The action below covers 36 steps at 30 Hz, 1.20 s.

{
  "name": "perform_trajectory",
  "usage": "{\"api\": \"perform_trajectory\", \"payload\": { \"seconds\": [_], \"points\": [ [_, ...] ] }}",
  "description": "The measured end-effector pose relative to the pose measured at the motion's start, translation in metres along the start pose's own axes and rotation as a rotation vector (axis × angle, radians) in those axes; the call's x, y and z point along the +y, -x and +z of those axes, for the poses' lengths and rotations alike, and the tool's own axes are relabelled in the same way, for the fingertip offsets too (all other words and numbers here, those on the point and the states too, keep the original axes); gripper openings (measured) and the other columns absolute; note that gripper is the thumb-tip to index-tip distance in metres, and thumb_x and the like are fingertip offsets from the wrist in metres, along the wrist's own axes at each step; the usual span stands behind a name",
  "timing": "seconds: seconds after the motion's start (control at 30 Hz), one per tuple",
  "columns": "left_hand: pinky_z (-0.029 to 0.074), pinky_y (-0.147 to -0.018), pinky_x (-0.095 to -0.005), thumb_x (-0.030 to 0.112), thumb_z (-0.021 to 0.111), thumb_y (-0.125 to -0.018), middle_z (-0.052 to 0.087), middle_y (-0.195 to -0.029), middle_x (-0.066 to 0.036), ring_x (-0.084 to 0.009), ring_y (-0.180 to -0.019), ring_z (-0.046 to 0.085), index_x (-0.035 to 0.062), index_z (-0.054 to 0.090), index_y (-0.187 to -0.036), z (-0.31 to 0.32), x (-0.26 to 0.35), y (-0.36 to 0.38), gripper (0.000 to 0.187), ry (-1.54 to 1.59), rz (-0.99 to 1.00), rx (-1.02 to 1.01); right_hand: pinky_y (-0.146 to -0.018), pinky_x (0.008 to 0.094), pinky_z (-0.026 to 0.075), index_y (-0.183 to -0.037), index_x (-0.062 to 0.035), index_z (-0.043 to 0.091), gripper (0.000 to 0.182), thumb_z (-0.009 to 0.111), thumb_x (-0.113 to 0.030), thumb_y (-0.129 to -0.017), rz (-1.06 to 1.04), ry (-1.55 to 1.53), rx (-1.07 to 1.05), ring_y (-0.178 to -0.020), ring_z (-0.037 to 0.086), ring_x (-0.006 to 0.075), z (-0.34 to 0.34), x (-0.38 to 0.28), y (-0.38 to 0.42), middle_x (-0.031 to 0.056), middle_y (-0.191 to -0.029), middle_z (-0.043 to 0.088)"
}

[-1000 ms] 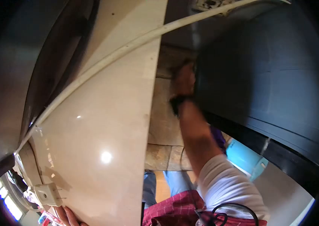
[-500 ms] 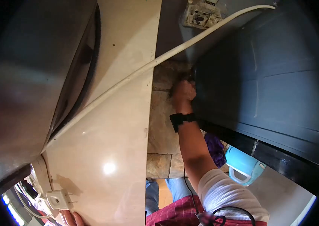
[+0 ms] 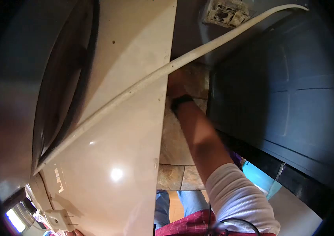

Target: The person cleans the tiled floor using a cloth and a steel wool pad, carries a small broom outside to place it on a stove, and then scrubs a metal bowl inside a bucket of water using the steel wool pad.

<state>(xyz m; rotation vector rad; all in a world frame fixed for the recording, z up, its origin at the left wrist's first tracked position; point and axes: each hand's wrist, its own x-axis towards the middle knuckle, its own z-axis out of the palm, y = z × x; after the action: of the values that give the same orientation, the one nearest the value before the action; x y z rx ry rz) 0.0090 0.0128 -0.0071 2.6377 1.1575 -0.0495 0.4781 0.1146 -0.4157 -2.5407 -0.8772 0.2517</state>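
Observation:
My right hand reaches down into the narrow gap between a cream panel and a dark grey appliance. It is blurred and in shadow close to the panel's edge, and its fingers do not show clearly. A black watch band circles that wrist. At the lower left, only a sliver of my left hand shows at the frame's bottom, beside a white plug with its prongs pointing right. Whether it touches the plug is hidden.
A long white cable runs diagonally across the panel to the appliance. A grimy wall socket sits at the top. Brown stone tiles line the gap. A light-blue container stands below the appliance's black edge.
My right hand has moved left, away from the appliance and towards the cream panel's edge. The view has shifted slightly, and less of my left hand shows.

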Motion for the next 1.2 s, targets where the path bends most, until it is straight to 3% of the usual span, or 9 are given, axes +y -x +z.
{"api": "perform_trajectory", "payload": {
  "seconds": [0.1, 0.17, 0.4, 0.5, 0.7, 0.8, 0.87, 1.0, 1.2],
  "points": [
    [0.025, -0.108, -0.0467, 0.029, 0.029, -0.097, 0.029, -0.141, -0.027, -0.0392, -0.132, 0.028, -0.0070, 0.034, -0.136, 0.002, 0.006, -0.004, 0.053, 0.009, -0.003, 0.034, -0.075, 0.0421, 0.053, -0.095, -0.0050, 0.066, 0.016, 0.060, -0.014, -0.083, -0.069, 0.177, -0.354, -0.085, 0.065, 0.0300, -0.012, -0.038, 0.003, 0.0160, -0.095, 0.066],
    [0.025, -0.108, -0.0479, 0.029, 0.029, -0.097, 0.029, -0.142, -0.026, -0.0382, -0.133, 0.028, -0.0045, 0.034, -0.137, -0.001, 0.007, -0.010, 0.052, 0.010, 0.040, 0.017, -0.075, 0.0420, 0.051, -0.101, -0.0025, 0.061, 0.023, 0.057, -0.019, -0.084, -0.053, -0.229, -0.010, -0.086, 0.064, 0.0319, -0.025, -0.016, 0.009, 0.0168, -0.096, 0.065],
    [0.025, -0.107, -0.0493, 0.030, 0.027, -0.097, 0.030, -0.141, -0.026, -0.0388, -0.132, 0.029, -0.0007, 0.034, -0.138, 0.006, -0.001, -0.005, 0.052, -0.035, 0.089, 0.075, -0.067, 0.0369, 0.054, -0.098, 0.0009, 0.061, 0.023, 0.055, -0.019, -0.087, 0.355, 0.188, 0.237, -0.080, 0.067, 0.0258, -0.072, 0.033, -0.011, 0.0141, -0.095, 0.067],
    [0.024, -0.109, -0.0481, 0.029, 0.027, -0.097, 0.029, -0.142, -0.026, -0.0378, -0.133, 0.027, -0.0018, 0.033, -0.138, 0.003, 0.008, -0.006, 0.052, -0.017, 0.048, 0.019, -0.076, 0.0417, 0.051, -0.100, -0.0029, 0.059, 0.030, 0.052, -0.029, -0.087, 0.022, 0.006, 0.005, -0.092, 0.062, 0.0361, -0.069, 0.011, 0.005, 0.0168, -0.099, 0.065],
    [0.020, -0.110, -0.0463, 0.028, 0.029, -0.098, 0.025, -0.144, -0.026, -0.0382, -0.134, 0.024, -0.0046, 0.030, -0.139, -0.001, 0.010, -0.009, 0.052, 0.014, 0.008, 0.006, -0.069, 0.0417, 0.053, -0.086, -0.0062, 0.065, 0.023, 0.056, -0.027, -0.081, -0.228, 0.123, -0.034, -0.083, 0.065, 0.0337, -0.004, -0.001, -0.014, 0.0180, -0.086, 0.066],
    [0.022, -0.109, -0.0478, 0.027, 0.028, -0.098, 0.027, -0.143, -0.027, -0.0404, -0.133, 0.027, -0.0053, 0.031, -0.138, -0.001, 0.009, -0.010, 0.052, -0.001, 0.021, 0.010, -0.069, 0.0420, 0.053, -0.085, -0.0033, 0.064, 0.022, 0.059, -0.024, -0.080, -0.084, 0.125, 0.038, -0.083, 0.065, 0.0342, -0.065, 0.024, -0.002, 0.0199, -0.084, 0.066],
    [0.026, -0.106, -0.0503, 0.028, 0.028, -0.098, 0.029, -0.140, -0.030, -0.0445, -0.130, 0.030, -0.0065, 0.035, -0.135, -0.004, 0.012, -0.011, 0.051, -0.093, 0.042, 0.002, -0.079, 0.0432, 0.051, -0.116, -0.0010, 0.050, 0.045, 0.066, -0.025, -0.081, 0.174, 0.037, -0.105, -0.094, 0.063, 0.0326, -0.100, 0.029, 0.001, 0.0193, -0.103, 0.063],
    [0.025, -0.106, -0.0515, 0.027, 0.029, -0.097, 0.031, -0.138, -0.032, -0.0466, -0.129, 0.030, -0.0098, 0.036, -0.133, -0.001, 0.008, -0.008, 0.052, -0.017, 0.049, 0.035, -0.077, 0.0429, 0.051, -0.110, -0.0031, 0.055, 0.031, 0.060, -0.021, -0.085, 0.303, -0.047, 0.033, -0.092, 0.063, 0.0340, -0.062, 0.029, -0.013, 0.0194, -0.101, 0.064],
    [0.025, -0.106, -0.0511, 0.027, 0.031, -0.096, 0.032, -0.137, -0.033, -0.0469, -0.128, 0.030, -0.0122, 0.037, -0.131, -0.001, 0.006, 0.000, 0.052, -0.036, 0.011, 0.017, -0.076, 0.0446, 0.051, -0.123, -0.0039, 0.041, 0.038, 0.053, -0.012, -0.088, -0.279, 0.028, -0.086, -0.092, 0.062, 0.0347, 0.007, -0.031, -0.006, 0.0240, -0.100, 0.062]
  ]
}}
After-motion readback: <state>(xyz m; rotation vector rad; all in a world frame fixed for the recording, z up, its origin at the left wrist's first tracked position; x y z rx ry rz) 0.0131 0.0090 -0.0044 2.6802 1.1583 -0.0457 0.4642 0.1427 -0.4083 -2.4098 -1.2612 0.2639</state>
